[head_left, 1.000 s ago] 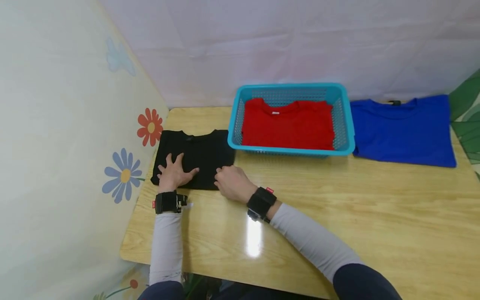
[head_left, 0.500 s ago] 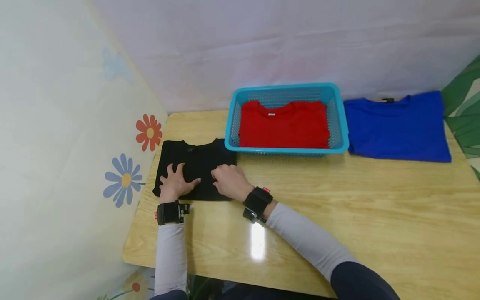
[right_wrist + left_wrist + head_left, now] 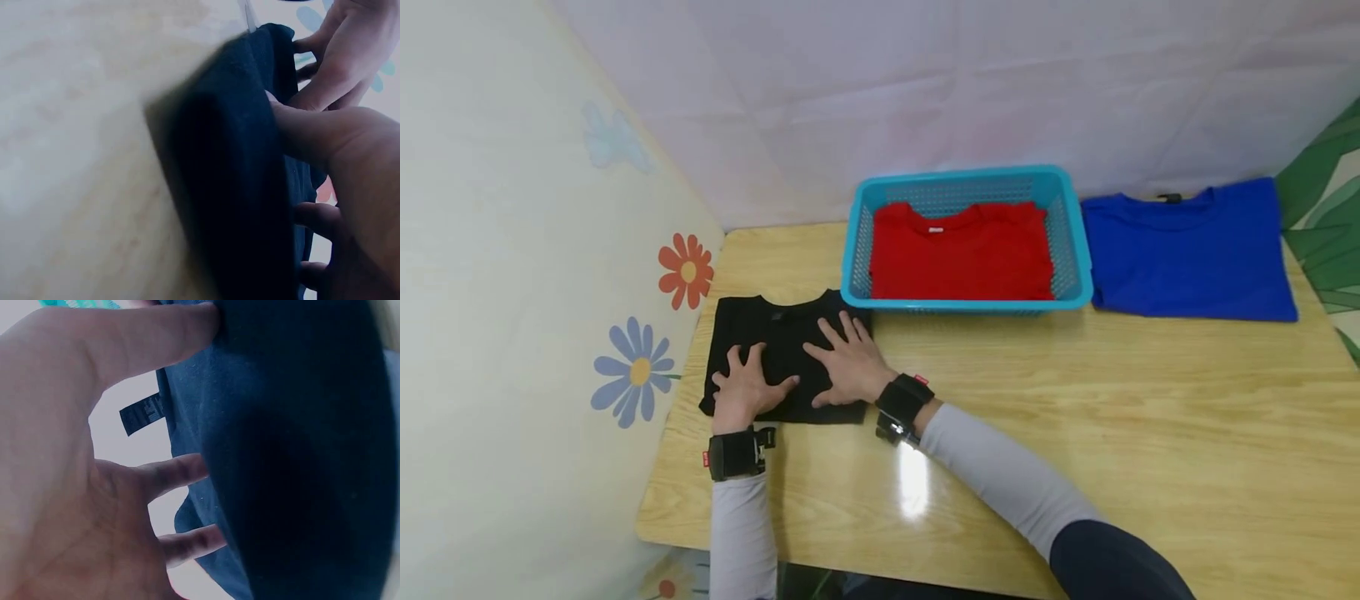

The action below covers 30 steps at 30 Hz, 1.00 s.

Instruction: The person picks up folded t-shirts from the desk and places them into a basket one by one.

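I see basket at back of table, inner shirt in it. Right shirt on table, just right of basket. Left shirt on table, left of and before basket; left hand on its left half, right hand on its right half.

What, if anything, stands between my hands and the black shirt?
Nothing visible: your left hand and right hand both rest on the black shirt. The blue basket overlaps its far-right corner in the head view.
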### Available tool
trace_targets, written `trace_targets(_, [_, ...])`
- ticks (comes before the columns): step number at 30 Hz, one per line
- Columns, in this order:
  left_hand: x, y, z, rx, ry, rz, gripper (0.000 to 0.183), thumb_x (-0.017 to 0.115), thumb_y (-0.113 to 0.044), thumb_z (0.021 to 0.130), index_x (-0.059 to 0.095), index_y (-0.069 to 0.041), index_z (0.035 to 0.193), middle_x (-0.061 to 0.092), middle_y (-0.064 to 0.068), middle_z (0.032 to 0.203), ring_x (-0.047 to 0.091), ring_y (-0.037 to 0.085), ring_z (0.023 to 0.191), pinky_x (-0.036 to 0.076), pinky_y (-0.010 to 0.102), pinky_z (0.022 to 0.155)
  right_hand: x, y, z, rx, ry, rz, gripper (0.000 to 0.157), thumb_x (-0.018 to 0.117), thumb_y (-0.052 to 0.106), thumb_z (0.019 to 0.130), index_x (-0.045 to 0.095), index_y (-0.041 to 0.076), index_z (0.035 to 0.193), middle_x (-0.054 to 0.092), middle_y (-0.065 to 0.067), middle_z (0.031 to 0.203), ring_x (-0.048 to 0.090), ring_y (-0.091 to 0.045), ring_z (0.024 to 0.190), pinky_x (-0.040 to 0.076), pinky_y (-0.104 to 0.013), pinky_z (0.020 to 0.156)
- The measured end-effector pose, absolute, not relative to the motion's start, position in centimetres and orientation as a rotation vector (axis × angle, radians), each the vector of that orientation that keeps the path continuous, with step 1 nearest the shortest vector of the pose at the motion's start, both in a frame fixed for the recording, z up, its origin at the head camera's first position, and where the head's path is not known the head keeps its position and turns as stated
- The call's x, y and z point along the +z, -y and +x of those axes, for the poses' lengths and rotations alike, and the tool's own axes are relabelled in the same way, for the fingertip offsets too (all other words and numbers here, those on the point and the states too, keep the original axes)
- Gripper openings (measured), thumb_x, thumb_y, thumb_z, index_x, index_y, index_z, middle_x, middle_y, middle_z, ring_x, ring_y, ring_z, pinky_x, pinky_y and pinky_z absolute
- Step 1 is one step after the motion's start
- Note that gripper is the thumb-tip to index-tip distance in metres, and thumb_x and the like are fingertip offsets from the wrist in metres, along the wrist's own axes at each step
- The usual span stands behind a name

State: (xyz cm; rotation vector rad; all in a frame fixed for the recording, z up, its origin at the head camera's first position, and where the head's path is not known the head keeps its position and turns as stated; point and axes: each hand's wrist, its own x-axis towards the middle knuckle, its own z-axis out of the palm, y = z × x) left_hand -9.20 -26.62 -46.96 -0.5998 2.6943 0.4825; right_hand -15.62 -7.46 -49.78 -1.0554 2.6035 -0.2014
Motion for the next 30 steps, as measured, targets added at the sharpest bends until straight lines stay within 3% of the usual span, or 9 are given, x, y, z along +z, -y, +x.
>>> trace_targets(11, [-46.8,26.3,-8.7,0.509,-2.669,-0.601,0.097,0.077,-0.055,0.092,0.028,-0.015,0.166,0.006,0.027,0.172,0.019,0.074,0.147,0.024,0.088,0.112,-49.8,6.7,-14.4,-0.169,-2.627,-1.054,0.1,0.069,0.08,0.087,0.032,0.036,0.169,0.01,-0.009,0.181,0.002,-0.046,0.165,0.008,-0.056,0.135])
trace_targets(21, [-46.5,26.0,-8.1,0.495,-2.631,-0.649,0.1,0.081,-0.056,0.088,0.028,-0.018,0.165,0.005,0.026,0.171,0.022,0.073,0.146,0.027,0.089,0.11,-49.7,5.8,-13.3,-0.177,-2.604,-1.095,0.101,0.067,0.081,0.087,0.031,0.035,0.169,0.009,-0.009,0.181,0.002,-0.045,0.166,0.009,-0.057,0.135])
trace_targets(24, [-46.6,25.7,-7.9,0.473,-2.626,-0.654,0.101,0.082,-0.058,0.087,0.029,-0.02,0.165,0.006,0.025,0.171,0.025,0.072,0.144,0.03,0.089,0.108,-50.1,5.2,-13.0,-0.202,-2.613,-1.118,0.101,0.067,0.081,0.086,0.033,0.034,0.169,0.011,-0.01,0.181,0.004,-0.046,0.165,0.011,-0.058,0.134])
trace_targets(30, [-46.5,25.0,-7.6,0.398,-2.637,-0.603,0.106,0.082,-0.066,0.084,0.03,-0.02,0.165,0.01,0.025,0.169,0.033,0.072,0.138,0.047,0.085,0.094,-50.4,3.9,-12.7,-0.276,-2.608,-1.109,0.103,0.076,0.077,0.082,0.039,0.032,0.167,0.015,-0.009,0.18,0.007,-0.044,0.165,0.013,-0.058,0.134])
